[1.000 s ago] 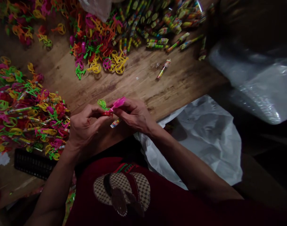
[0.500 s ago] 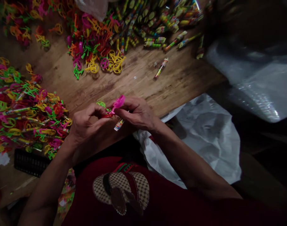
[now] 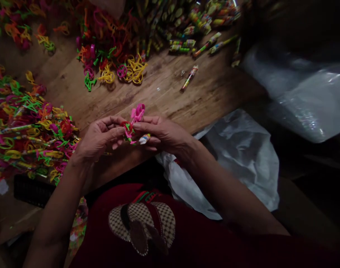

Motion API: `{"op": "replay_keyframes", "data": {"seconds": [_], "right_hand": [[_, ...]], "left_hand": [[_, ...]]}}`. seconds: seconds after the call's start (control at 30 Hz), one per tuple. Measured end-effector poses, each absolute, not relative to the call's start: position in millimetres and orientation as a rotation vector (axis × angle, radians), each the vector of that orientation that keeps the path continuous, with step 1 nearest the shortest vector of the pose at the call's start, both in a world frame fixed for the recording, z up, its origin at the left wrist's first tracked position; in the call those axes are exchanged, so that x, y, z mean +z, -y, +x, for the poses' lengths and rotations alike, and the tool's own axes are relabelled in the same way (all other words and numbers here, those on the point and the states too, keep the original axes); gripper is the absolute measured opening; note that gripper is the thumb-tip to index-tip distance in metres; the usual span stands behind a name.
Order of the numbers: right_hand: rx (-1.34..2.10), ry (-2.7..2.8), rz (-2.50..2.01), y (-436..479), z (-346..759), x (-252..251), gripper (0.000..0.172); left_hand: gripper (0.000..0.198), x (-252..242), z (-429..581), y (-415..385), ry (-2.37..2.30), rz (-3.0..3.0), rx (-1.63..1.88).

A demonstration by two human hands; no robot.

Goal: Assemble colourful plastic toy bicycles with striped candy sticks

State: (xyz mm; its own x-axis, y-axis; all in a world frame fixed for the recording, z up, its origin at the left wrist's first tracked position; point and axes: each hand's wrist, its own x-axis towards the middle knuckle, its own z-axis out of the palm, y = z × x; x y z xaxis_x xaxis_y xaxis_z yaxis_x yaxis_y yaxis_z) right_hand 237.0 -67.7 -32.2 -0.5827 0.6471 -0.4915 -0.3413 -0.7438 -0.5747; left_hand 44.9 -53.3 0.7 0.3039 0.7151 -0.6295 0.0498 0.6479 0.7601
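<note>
Near the table's front edge, my left hand (image 3: pixel 101 137) pinches a red and green plastic toy piece (image 3: pixel 127 130) between thumb and fingers. My right hand (image 3: pixel 165 134) meets it from the other side, its thumb and fingers closed on a pink plastic toy piece (image 3: pixel 137 112) with a ring at the top. The pink and the red-green pieces touch; whether they are joined I cannot tell. Out from under my right fingers sticks the white twisted end of a wrapped candy tube (image 3: pixel 144 139). Another thin tube end shows dimly below my left hand.
Heaps of bright plastic toy pieces lie at the left (image 3: pixel 32 130) and back (image 3: pixel 102 41) of the wooden table (image 3: pixel 164 100). Candy tubes (image 3: pixel 206 18) are piled at the back right, with one single tube (image 3: pixel 189 78) nearer. A white plastic bag (image 3: pixel 242 156) hangs by the front edge.
The pink piece has turned more upright and moved slightly left. My left fingers have opened out somewhat around the red-green piece, and the candy tube's end has shifted under my right hand.
</note>
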Motion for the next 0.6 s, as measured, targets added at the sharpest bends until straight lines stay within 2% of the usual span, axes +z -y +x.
{"op": "replay_keyframes", "data": {"seconds": [0.2, 0.47, 0.6], "right_hand": [[2.176, 0.551, -1.082, 71, 234, -31, 0.045], [2.149, 0.596, -1.150, 72, 233, -37, 0.045], [1.982, 0.621, -1.224, 74, 230, -41, 0.039]], "left_hand": [[0.041, -5, 47, 56, -1.201, 0.672, 0.529], [0.024, -7, 52, 55, -1.304, 1.003, 0.545], [0.023, -7, 52, 54, -1.308, 0.979, 0.567]]}}
